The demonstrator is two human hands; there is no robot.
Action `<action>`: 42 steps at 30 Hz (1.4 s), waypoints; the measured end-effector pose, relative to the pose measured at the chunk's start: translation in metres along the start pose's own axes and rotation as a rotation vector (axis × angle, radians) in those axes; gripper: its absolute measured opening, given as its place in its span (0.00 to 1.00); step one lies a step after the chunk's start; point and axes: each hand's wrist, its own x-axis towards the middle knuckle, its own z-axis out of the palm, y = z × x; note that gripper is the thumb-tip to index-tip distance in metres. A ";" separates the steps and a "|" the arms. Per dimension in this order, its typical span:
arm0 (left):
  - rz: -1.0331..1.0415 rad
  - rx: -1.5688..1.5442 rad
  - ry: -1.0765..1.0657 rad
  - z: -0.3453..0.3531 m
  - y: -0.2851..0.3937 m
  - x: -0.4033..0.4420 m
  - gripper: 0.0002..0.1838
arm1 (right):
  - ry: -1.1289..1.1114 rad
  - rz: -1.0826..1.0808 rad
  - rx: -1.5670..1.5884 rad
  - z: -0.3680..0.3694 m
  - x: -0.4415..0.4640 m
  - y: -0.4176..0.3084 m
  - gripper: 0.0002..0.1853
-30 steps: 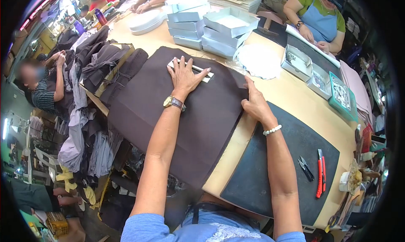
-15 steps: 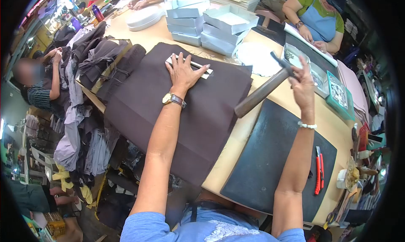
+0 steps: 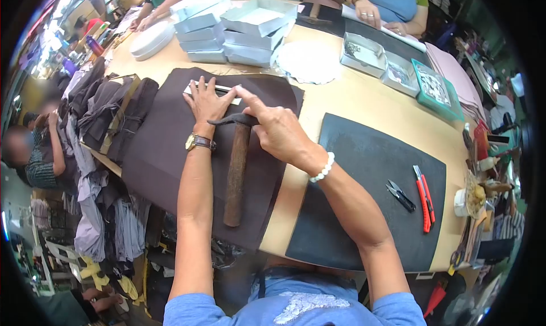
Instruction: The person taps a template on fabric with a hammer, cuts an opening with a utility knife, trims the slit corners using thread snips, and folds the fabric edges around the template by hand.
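Observation:
My left hand (image 3: pixel 209 106) lies with fingers spread on a narrow white template (image 3: pixel 223 89), holding it against a dark brown sheet (image 3: pixel 165 127). My right hand (image 3: pixel 284 130) grips a hammer (image 3: pixel 236 175) near its metal head; the wooden handle points down toward me. The right index finger is stretched out to the template's right end, close to my left thumb. The other right fingers curl around the hammer head and are partly hidden. The left fingers cover part of the template.
On a black mat (image 3: pixel 364 206) lie thread snips (image 3: pixel 401 196) and a red cutter (image 3: pixel 424 201). Stacked boxes (image 3: pixel 199 36), a box of small parts (image 3: pixel 364 56) and a green tray (image 3: pixel 438 90) stand behind. Bundled dark cloth (image 3: pixel 111 110) is left. Co-workers sit around the table.
My right hand has come left and down with the hammer, from above the table's right side to the template. My left hand stays on the template. The view has shifted, uncovering the snips.

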 end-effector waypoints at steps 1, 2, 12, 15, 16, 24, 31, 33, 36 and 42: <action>-0.002 -0.003 -0.004 -0.001 0.001 0.000 0.46 | -0.029 0.054 -0.008 0.002 0.000 0.005 0.41; -0.006 -0.006 -0.007 -0.001 0.001 0.000 0.46 | 0.021 0.079 -0.010 0.004 0.000 0.013 0.40; 0.024 0.113 -0.002 0.000 -0.004 0.004 0.46 | 0.456 -0.038 -0.338 -0.024 0.004 0.031 0.36; 0.095 0.154 0.031 -0.004 -0.004 0.011 0.40 | 0.564 -0.158 -0.481 -0.053 -0.023 -0.021 0.30; 0.177 0.175 0.150 0.005 -0.012 0.009 0.37 | 0.616 -0.189 -0.588 -0.064 -0.040 -0.032 0.25; 0.358 0.571 -0.191 0.036 -0.065 0.047 0.38 | 1.139 0.266 -1.028 -0.159 -0.324 -0.051 0.24; 0.221 0.621 0.266 0.024 -0.048 0.045 0.38 | 1.123 2.026 -1.028 -0.100 -0.632 0.048 0.32; 0.335 0.494 0.388 0.015 -0.042 0.041 0.37 | 1.057 2.204 -0.881 -0.078 -0.657 0.057 0.32; 0.434 0.243 0.477 -0.010 -0.011 0.021 0.37 | 1.000 2.231 -0.752 -0.062 -0.667 0.062 0.30; 0.511 -0.061 0.388 -0.041 0.064 -0.036 0.36 | 1.081 2.194 -0.752 -0.060 -0.674 0.062 0.23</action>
